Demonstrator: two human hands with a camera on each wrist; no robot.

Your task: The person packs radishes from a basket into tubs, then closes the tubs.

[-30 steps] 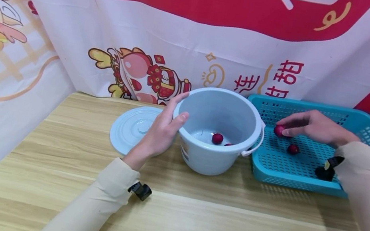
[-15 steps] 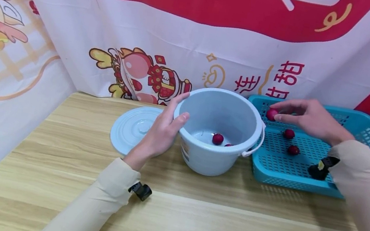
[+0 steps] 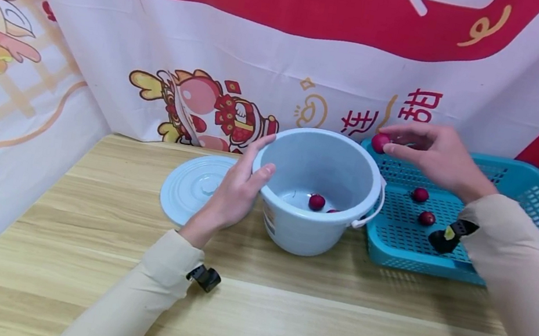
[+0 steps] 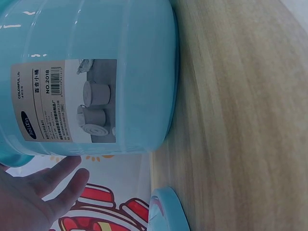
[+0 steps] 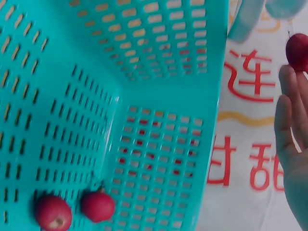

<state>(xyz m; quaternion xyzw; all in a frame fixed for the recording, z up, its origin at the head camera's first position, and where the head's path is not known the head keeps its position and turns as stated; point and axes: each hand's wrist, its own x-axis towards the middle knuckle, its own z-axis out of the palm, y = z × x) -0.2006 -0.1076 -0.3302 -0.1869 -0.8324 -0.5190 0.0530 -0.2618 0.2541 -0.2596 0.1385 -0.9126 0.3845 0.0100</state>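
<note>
My left hand (image 3: 233, 194) rests against the left side of a light blue bucket (image 3: 306, 235), its fingers extended along the outside and the thumb at the rim. In the left wrist view the fingers (image 4: 62, 175) lie beside the labelled wall. Between thumb and fingertips, my right hand (image 3: 437, 159) pinches a small red radish (image 3: 381, 143) above the basket's back left corner, right of the bucket. Inside the bucket one radish (image 3: 317, 202) shows whole, and another (image 3: 332, 211) is partly hidden by the rim. Two radishes (image 3: 420, 195) lie in the teal basket (image 3: 423, 266).
The bucket's round lid (image 3: 192, 188) lies on the wooden table (image 3: 275, 333), left of the bucket and partly behind my left arm. A white bucket handle (image 3: 370, 216) hangs on the right side, close to the basket. A printed cloth (image 3: 246, 47) hangs behind everything.
My right hand has lifted the radish from the basket and carried it up and left toward the bucket, uncovering another radish. The left hand and bucket have stayed in place.
</note>
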